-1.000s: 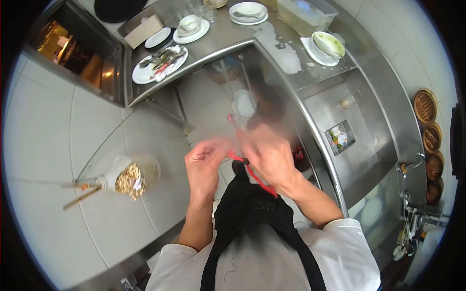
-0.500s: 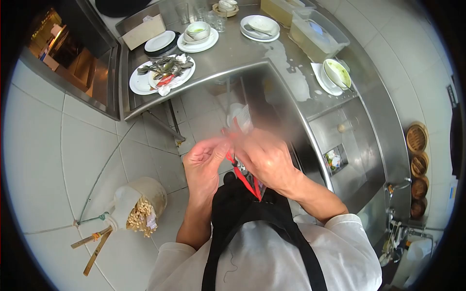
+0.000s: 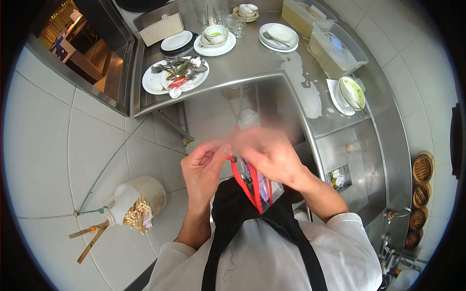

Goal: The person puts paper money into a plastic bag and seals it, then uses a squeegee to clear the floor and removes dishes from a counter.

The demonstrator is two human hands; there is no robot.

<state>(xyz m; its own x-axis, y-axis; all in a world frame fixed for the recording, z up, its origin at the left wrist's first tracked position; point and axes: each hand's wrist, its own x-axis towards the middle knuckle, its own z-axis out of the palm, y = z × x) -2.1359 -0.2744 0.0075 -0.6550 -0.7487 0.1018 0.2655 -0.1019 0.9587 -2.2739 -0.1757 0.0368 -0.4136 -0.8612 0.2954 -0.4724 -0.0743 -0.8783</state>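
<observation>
Close in front of the black apron hangs a clear pouch with red edging (image 3: 257, 194), tilted, with dark and purple items showing inside. My left hand (image 3: 205, 162) pinches its red edge near a small black piece, thumb and forefinger pressed together. On the other side, my right hand (image 3: 269, 153) curls its fingers over the pouch's upper part. A blurred patch covers the fingertips of that hand and the far end of the pouch.
A steel counter (image 3: 252, 58) ahead carries a plate of used cutlery (image 3: 179, 72), stacked dishes (image 3: 279, 36), plastic tubs (image 3: 335, 48) and a green-stained bowl (image 3: 352, 92). Right is a sink (image 3: 359, 155); steamer baskets (image 3: 422, 167) stand beyond. A jug of chopsticks (image 3: 138, 203) hangs left.
The pouch now shows more of its clear side and purple contents, spread wider below my right hand. The view has shifted slightly; both hands stay on the pouch.
</observation>
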